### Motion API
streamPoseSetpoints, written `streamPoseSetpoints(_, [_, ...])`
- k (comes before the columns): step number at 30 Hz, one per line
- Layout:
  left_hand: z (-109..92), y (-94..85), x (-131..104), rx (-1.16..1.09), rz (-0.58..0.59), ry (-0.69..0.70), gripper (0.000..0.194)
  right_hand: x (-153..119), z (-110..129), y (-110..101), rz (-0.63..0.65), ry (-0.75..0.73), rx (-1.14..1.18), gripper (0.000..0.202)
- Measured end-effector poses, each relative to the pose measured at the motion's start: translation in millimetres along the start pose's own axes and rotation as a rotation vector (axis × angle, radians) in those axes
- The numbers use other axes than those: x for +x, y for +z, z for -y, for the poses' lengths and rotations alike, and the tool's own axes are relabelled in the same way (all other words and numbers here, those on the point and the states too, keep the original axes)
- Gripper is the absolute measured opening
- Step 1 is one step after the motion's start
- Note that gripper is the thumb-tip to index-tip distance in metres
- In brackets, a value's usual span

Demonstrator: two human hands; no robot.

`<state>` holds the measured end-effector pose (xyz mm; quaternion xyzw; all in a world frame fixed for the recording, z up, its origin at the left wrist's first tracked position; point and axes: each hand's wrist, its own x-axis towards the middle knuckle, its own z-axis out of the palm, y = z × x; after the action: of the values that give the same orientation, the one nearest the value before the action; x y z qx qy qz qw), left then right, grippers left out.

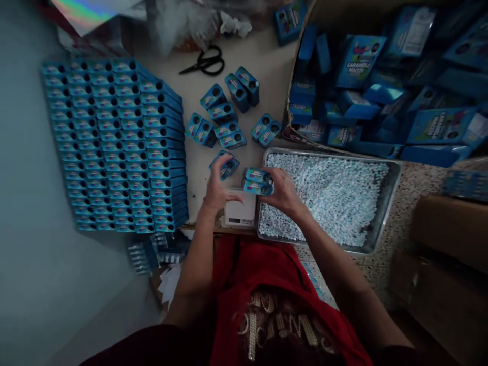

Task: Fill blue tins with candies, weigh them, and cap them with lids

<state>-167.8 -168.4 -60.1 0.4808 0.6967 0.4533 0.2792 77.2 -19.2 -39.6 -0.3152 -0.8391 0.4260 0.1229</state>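
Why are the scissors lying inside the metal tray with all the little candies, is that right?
Not quite. The scissors lie on the table, up beyond the loose blue boxes, well apart from the metal tray. The tray does hold the little candies. The head view shows it.

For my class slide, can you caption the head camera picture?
Left hand holds one small blue box, right hand two boxes, beside a tray.

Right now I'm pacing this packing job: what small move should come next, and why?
Probably set the two small boxes held by the right hand down among the loose boxes on the table, since the left hand already holds another box there.
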Motion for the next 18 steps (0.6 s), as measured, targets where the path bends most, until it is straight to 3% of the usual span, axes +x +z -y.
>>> streamPoseSetpoints(3, [23.6,-18.8,2.1,0.185,-0.177,-0.108,0.142,28.1,-4.7,30.3,-0.101,0.159,0.060,0.082])
streamPoseSetpoints(7, [46.6,-4.3,18.3,0.254,-0.272,-0.306,0.111,60.6,-12.8,53.5,-0.115,0.227,0.105,0.082])
streamPoseSetpoints(13, [71.9,2.6,61.7,0.372,-0.465,-0.338,0.085,97.9,-10.0,67.8,-0.031,0.211,-0.002,0.084])
streamPoseSetpoints(16, [61.3,6.7,63.4,0.387,-0.491,-0.333,0.079,91.4,0.2,60.0,-0.040,0.194,-0.024,0.092])
streamPoseSetpoints(18, [36.7,6.9,52.8,0.427,-0.509,-0.325,0.082,70.8,10.6,39.8,-0.065,0.155,-0.027,0.085])
